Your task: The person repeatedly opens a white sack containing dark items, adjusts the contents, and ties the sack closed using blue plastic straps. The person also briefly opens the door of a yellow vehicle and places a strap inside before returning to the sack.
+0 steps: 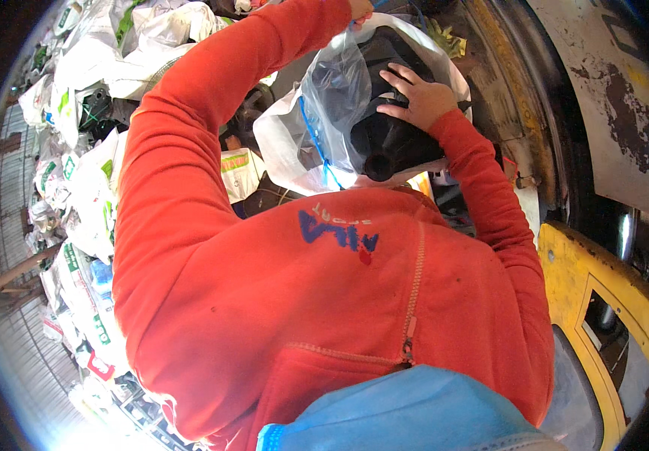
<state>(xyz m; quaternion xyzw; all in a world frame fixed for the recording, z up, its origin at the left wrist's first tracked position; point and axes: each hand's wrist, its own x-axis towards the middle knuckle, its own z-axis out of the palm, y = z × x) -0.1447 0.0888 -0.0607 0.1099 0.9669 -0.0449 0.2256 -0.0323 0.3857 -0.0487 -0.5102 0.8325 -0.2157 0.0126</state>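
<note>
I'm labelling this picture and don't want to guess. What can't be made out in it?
- Left hand, head view: partly cut off by the top edge; its grip is unclear.
- Right hand, head view: its palm is hidden behind the back of the hand.
- White sack, head view: its bottom is hidden by the black thing inside.

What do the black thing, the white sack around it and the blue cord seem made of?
Black thing under your right hand: probably moulded plastic, smooth with a soft sheen on its curves. White sack: likely plastic fabric, matte, holding stiff folds; no weave shows. Blue cord: perhaps plastic twine, thin and bright; fibres too small to tell.
</note>
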